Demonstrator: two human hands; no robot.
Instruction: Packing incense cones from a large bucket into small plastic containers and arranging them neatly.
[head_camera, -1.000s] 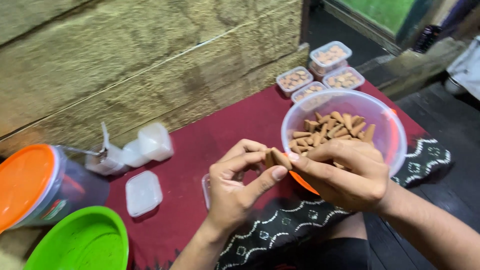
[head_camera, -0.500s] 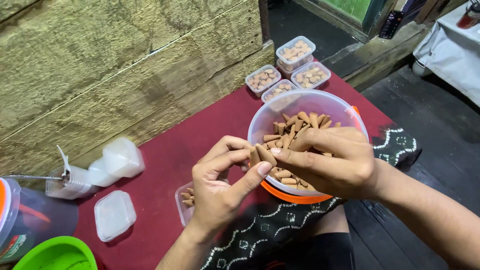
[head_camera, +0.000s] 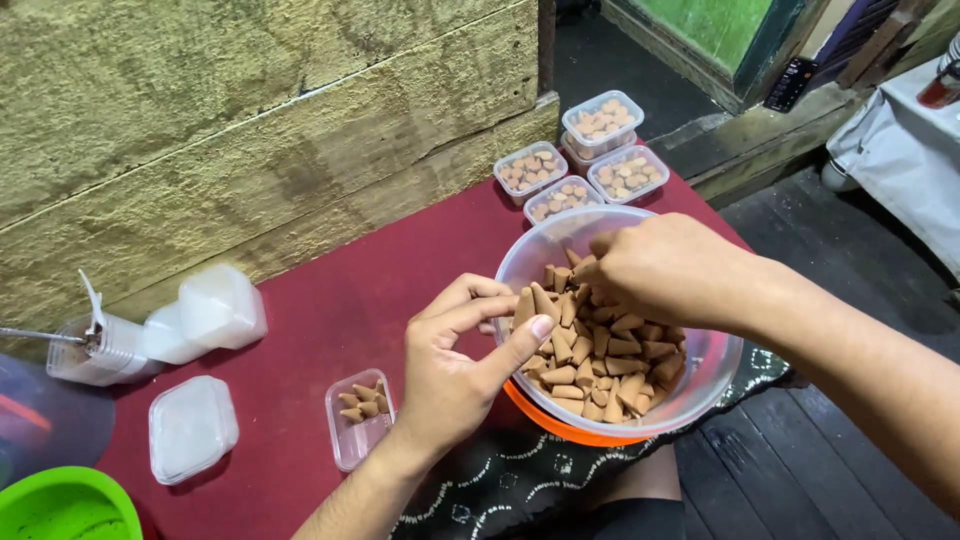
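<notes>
Right hand (head_camera: 665, 268) fingers hidden inside the bowl (head_camera: 715, 365).

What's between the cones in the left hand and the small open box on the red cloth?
Nothing visible. The left hand pinches two cones at the bowl rim; the small box lies open just left of its wrist, with bare red cloth between. The right hand is over the bowl, off that path.

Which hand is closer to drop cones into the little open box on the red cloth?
Left hand, probably. It holds brown cones in its fingers and is beside the little open box. The right hand is over the big bowl.
</notes>
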